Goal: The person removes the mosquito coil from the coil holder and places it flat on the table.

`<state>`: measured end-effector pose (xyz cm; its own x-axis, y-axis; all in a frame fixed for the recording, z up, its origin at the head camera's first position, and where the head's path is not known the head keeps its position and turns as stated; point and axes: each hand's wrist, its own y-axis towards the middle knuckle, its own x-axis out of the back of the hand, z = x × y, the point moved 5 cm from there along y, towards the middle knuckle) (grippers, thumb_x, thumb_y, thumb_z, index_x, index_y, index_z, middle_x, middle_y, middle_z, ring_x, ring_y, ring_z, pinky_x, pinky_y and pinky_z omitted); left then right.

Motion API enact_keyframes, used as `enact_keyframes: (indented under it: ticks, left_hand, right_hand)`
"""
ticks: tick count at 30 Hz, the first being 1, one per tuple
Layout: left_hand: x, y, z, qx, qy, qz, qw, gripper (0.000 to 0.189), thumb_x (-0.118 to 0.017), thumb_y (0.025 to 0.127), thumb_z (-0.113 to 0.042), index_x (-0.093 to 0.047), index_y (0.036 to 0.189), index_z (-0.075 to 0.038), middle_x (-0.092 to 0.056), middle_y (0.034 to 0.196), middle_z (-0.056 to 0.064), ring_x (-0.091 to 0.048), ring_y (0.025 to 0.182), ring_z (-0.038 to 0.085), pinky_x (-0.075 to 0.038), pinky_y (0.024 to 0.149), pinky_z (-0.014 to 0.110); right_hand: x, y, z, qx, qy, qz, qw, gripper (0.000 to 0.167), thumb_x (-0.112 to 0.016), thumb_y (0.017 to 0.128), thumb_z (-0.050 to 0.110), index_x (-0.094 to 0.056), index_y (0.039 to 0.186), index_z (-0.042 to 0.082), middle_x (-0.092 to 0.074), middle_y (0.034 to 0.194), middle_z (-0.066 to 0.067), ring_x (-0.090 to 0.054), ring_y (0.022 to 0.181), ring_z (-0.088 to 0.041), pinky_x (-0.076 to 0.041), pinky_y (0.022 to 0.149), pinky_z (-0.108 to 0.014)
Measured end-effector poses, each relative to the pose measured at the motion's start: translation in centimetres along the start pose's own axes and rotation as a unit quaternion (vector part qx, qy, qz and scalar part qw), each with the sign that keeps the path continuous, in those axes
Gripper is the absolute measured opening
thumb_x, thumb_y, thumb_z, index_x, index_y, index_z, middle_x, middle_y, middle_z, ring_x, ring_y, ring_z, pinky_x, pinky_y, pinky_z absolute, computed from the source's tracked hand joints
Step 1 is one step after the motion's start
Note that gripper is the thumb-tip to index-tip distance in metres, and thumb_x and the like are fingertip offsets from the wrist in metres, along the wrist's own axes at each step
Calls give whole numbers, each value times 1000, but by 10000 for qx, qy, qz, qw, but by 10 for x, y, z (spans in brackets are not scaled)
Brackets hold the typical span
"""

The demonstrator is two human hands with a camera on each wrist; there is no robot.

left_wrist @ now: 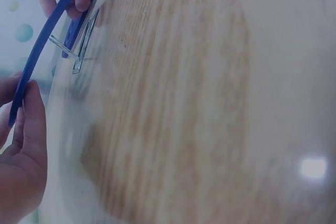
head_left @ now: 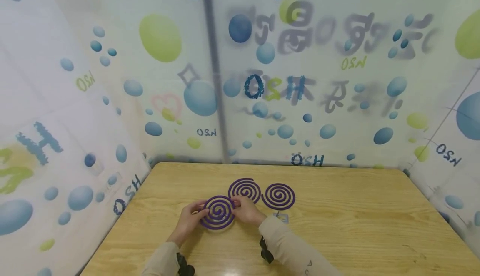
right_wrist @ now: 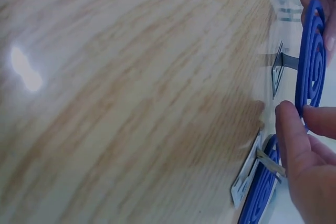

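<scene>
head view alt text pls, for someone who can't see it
Two hands, left hand and right hand, pinch a purple spiral coil from either side above a wooden table. Two more coils lie just behind, before a bubble-patterned curtain.

Wooden table [head_left: 356,226], light grain, glossy. Two purple spiral coils lying flat on it: middle coil [head_left: 245,189], right coil [head_left: 278,196], just beside each other. Bubble-printed curtain [head_left: 161,80] surrounding.

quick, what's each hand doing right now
Left hand: fingers pinch the left edge of the nearest purple coil.
Right hand: fingers pinch the right edge of that same coil.
</scene>
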<state>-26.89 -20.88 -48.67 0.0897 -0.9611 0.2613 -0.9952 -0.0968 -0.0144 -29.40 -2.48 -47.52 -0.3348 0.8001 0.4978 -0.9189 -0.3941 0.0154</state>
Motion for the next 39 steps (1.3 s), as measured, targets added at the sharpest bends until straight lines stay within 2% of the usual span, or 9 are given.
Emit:
enact_keyframes:
  ticks: [7,15,21,25,28,32,35,39]
  left_hand:
    - [0,0,-3,25,-171,38,9998,34,-59,82,-3,-53,114,8,-56,96,15,-57,79,18,-53,64,29]
    - [0,6,-14,113,-344,213,9991,34,-59,83,-5,-54,116,3,-55,99,15,-59,82,20,-53,69,31]
    - [-4,9,-27,62,-250,390,9989,34,-60,83,-8,-56,115,-1,-53,102,14,-58,85,21,-53,69,31]
    - [-13,10,-37,-56,-369,535,9979,33,-60,83,-7,-56,115,-1,-54,101,14,-59,87,23,-54,67,34]
    - [-21,10,-44,-105,-500,716,9961,36,-60,83,-7,-54,117,-1,-55,101,14,-59,86,24,-54,67,35]
    - [-34,8,-55,-196,-679,984,9926,37,-59,83,-4,-51,119,4,-55,100,16,-60,85,25,-54,68,35]
    - [-44,7,-59,-293,-859,1125,9895,38,-60,82,-3,-50,117,7,-55,98,17,-60,84,28,-53,70,33]
    - [-59,9,-59,-422,-1067,1236,9857,43,-61,82,-2,-46,120,9,-55,98,20,-60,87,30,-52,73,32]
  right_hand:
    - [6,-1,7,321,-53,-129,9994,36,-59,79,-3,-51,115,-8,-57,103,-21,-54,97,-32,-49,80,-35]
    - [16,-2,9,366,501,-88,9980,33,-53,82,-8,-50,114,-9,-56,98,-21,-58,85,-27,-52,64,-23]
    - [31,-5,8,167,1293,65,9914,30,-52,83,-7,-49,113,-10,-56,96,-21,-60,80,-25,-54,65,-28]
    - [45,-8,6,-132,1651,140,9861,32,-51,85,-4,-49,117,-7,-55,98,-17,-60,80,-21,-53,70,-31]
    - [59,-10,4,-149,1735,106,9847,33,-51,85,-5,-49,118,-6,-54,100,-17,-60,82,-19,-53,71,-31]
    - [80,-19,9,-157,1719,-3,9850,34,-50,86,-4,-48,120,-7,-55,104,-21,-60,85,-26,-52,75,-38]
    - [92,-22,5,-237,1630,-176,9862,35,-52,86,-2,-49,120,-6,-56,105,-20,-60,85,-29,-51,76,-41]
    - [106,-24,-7,-229,1705,-340,9845,35,-53,86,-1,-50,120,-5,-58,104,-19,-61,84,-24,-51,75,-40]
